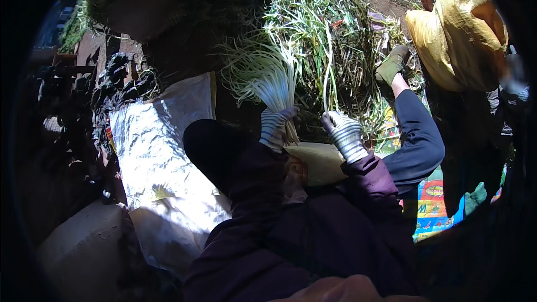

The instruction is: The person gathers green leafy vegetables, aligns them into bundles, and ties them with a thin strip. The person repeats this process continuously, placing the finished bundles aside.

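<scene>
A striped knit glove covers my left hand (275, 126), which is closed around a bundle of long pale stalks (275, 90). The stalks fan out away from me, their thin curling tips spreading to the left, while the trimmed-looking lower ends poke out below the fist. My right hand (346, 134), gloved the same way, pinches the lower end of a single long stalk (328, 67) between thumb and fingers. That stalk reaches up over a heap of cut green plants (310, 21). Under both hands, a yellowish sheet (316, 161) with a printed mark covers my lap.
A white woven sack (163, 147) lies flat at left, beside a pale block (84, 243). At upper right stands a bulging yellow sack (461, 40). My shoe (393, 63) rests against the heap. A colourful printed mat (434, 207) shows at lower right.
</scene>
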{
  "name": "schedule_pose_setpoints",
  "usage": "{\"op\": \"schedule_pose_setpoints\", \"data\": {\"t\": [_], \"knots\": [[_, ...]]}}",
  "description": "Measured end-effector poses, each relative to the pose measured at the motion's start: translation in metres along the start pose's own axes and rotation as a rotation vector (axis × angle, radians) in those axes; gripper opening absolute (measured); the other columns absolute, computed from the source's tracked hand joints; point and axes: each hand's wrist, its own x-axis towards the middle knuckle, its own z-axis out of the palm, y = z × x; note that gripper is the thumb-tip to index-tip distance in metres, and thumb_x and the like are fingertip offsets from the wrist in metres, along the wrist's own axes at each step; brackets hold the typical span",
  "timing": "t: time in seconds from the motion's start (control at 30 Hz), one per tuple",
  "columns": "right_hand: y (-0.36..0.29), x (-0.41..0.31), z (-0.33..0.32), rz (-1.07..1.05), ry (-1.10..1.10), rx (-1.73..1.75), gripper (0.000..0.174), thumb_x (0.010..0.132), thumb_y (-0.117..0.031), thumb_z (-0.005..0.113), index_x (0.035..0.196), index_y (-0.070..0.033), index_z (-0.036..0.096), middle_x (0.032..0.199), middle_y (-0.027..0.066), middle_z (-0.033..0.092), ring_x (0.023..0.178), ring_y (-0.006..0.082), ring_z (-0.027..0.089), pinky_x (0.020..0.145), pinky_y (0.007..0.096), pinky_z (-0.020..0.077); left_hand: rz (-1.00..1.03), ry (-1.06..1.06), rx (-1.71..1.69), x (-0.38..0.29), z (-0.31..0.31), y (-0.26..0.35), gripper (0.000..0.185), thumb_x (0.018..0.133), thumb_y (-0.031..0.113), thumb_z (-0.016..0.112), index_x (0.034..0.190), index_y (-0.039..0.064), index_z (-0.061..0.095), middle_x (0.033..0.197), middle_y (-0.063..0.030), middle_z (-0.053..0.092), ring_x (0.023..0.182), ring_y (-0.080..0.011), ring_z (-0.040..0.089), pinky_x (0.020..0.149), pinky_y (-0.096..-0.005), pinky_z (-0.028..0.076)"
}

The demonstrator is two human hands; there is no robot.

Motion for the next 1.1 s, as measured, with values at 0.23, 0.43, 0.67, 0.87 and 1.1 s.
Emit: {"op": "schedule_pose_setpoints", "data": {"t": [0.23,0.43,0.67,0.87,1.1], "knots": [[-0.01,-0.005,0.017,-0.075,-0.196,0.14,0.02,0.08,-0.027,0.061,0.085,-0.007,0.062,0.07,0.0156,0.06,0.062,0.0318,0.059,0.055,0.0363,0.0465,-0.118,-0.192,-0.227,-0.002,0.011,-0.008,0.014,0.08,0.009,0.062,0.088,-0.002,0.061,0.075,-0.0062,0.061,0.063,-0.0136,0.059,0.057,-0.0225,0.05],[0.029,-0.012,-0.001,-0.077,-0.32,-0.066,0.02,0.081,-0.023,0.06,0.092,-0.007,0.064,0.077,0.0143,0.063,0.069,0.0273,0.06,0.063,0.0339,0.0465,0.084,0.025,-0.396,-0.02,0.008,0.023,0.014,0.075,0.009,0.064,0.084,-0.002,0.061,0.074,-0.0083,0.061,0.059,-0.0175,0.058,0.053,-0.027,0.05],[0.096,-0.009,0.009,0.209,-0.111,-0.025,0.025,0.083,-0.027,0.057,0.1,-0.011,0.065,0.085,0.0151,0.065,0.078,0.0317,0.061,0.071,0.0364,0.0479,0.156,0.092,-0.52,-0.021,-0.014,0.038,0.012,0.079,0.01,0.061,0.087,0.001,0.06,0.078,-0.0072,0.061,0.061,-0.0176,0.057,0.054,-0.0297,0.048],[0.159,-0.003,-0.018,0.477,-0.08,-0.165,0.029,0.079,-0.025,0.056,0.104,-0.012,0.063,0.087,0.0161,0.063,0.081,0.0326,0.06,0.072,0.0389,0.047,0.155,-0.015,-0.73,-0.015,-0.026,0.05,0.017,0.082,0.012,0.059,0.094,0.0,0.059,0.079,-0.0071,0.06,0.062,-0.0169,0.055,0.057,-0.0316,0.043],[0.063,-0.026,-0.067,-0.004,0.137,-0.122,0.031,0.079,-0.012,0.063,0.11,-0.008,0.061,0.106,0.0129,0.062,0.096,0.0241,0.06,0.085,0.0303,0.0459,0.103,0.042,-0.556,-0.013,-0.016,0.037,0.02,0.08,0.013,0.061,0.093,-0.003,0.06,0.08,-0.0097,0.062,0.06,-0.0166,0.058,0.054,-0.0288,0.048]]}}
